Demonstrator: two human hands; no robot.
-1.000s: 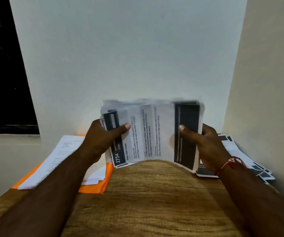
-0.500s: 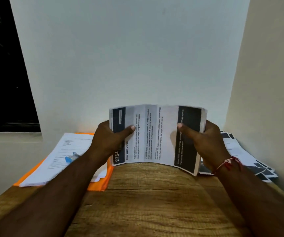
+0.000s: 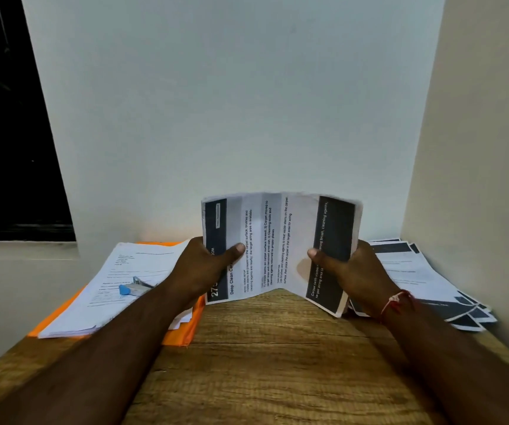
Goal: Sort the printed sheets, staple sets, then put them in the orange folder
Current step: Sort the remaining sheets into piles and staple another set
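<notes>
step: likely squaring printed sheets (image 3: 277, 240) for stapling
hands: left hand (image 3: 199, 271), right hand (image 3: 359, 271) grip edges
next: stapler (image 3: 135, 288), left of left hand

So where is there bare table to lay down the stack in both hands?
Bare wood runs down the middle, between the orange folder and the dark-banded sheets by the right wall. Left is crowded: papers, stapler on top, cover the folder.

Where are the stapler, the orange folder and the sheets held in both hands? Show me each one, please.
stapler (image 3: 138, 288), head view, on its metal body.
orange folder (image 3: 185, 326), head view, on its bare near right corner.
held sheets (image 3: 277, 240), head view, on the white middle of the front page.
</notes>
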